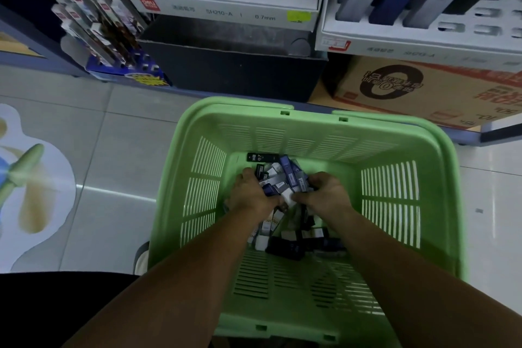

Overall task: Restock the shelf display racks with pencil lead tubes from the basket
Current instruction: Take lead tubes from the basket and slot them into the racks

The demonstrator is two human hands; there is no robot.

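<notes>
Both hands are down in the green basket (449,192). The left hand (250,195) and the right hand (326,195) sit side by side, thumbs almost meeting, fingers curled in around a bunch of pencil lead tubes (284,181) squeezed between them. Blue, white and black ends poke out on the far side of that grip. A black tube (257,157) marked HB 0.7 lies alone just beyond, near the basket's far wall. More loose tubes (285,247) are scattered on the basket floor under the wrists. On the far shelf, the white display rack (226,8) shows plenty of open slots — the right rack (381,42) holds a row of HB 0.7 tubes. A cardboard box (409,90) sits below it.
</notes>
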